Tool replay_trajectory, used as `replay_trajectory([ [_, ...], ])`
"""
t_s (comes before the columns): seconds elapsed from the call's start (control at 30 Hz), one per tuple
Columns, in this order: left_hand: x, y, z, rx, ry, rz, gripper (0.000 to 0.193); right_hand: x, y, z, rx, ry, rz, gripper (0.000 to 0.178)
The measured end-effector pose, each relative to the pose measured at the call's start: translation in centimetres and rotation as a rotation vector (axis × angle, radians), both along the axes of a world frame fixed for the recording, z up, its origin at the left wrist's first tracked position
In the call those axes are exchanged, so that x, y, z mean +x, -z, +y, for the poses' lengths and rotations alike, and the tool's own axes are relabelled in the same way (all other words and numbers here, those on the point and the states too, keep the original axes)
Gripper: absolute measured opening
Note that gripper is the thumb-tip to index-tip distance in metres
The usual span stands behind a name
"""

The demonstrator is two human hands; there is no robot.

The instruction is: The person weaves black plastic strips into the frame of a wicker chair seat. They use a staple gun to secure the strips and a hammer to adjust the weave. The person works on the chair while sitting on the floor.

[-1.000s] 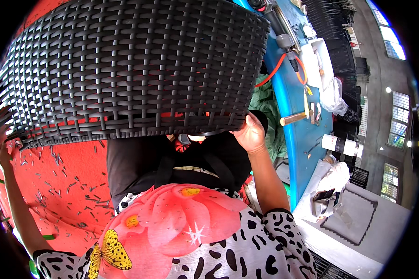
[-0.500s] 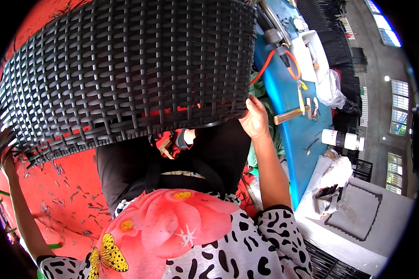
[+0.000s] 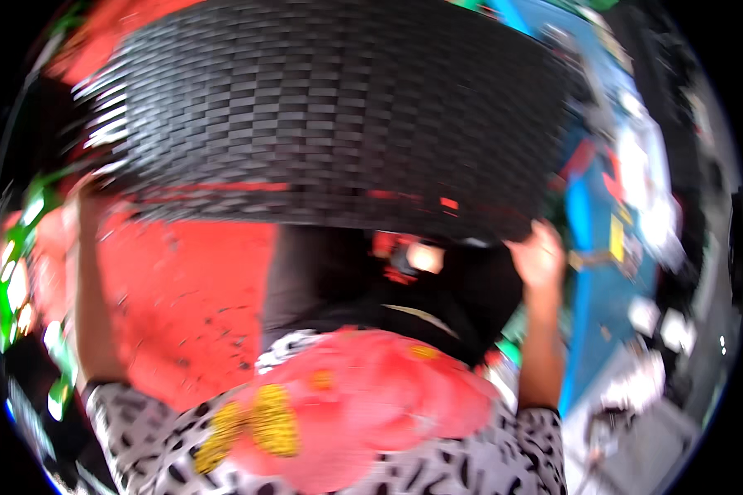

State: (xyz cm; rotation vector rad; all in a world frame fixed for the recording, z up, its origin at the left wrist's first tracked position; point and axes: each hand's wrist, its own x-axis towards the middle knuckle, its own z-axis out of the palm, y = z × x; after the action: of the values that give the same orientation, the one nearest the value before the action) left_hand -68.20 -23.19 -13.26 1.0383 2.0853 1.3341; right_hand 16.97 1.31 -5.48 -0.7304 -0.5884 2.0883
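Note:
A large black woven wicker panel spans the view in front of me, above my lap. Its near edge looks looser, with red floor showing through gaps. At the panel's near right corner, my right hand is closed on the edge, thumb on top. My left hand is at the opposite end, by the left edge where loose strand ends stick out; it is blurred and its fingers are partly hidden, but it appears closed on the panel. The whole picture is smeared by motion.
A blue table runs along my right, with a wooden-handled hammer and a yellow item on it. Dark scraps lie on the red floor. Blurred green shapes stand at the far left.
The view has swung, so panel, hands and table sit further right in the picture. The panel now looks more level along its near edge. Both hands stay at its two ends.

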Motion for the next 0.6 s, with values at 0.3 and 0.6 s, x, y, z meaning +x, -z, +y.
replay_trajectory([
  [0.3, 12.7, -6.9, 1.3, 0.238, -0.423, -0.832, 0.024, 0.1, 0.7, -0.4, 0.055, 0.045, -0.17, 0.038],
  [0.6, 13.1, -7.8, 1.0, 0.308, -0.736, -0.784, 0.029, -0.3, -0.1, -0.4, 0.037, 0.087, -0.191, 0.038],
])
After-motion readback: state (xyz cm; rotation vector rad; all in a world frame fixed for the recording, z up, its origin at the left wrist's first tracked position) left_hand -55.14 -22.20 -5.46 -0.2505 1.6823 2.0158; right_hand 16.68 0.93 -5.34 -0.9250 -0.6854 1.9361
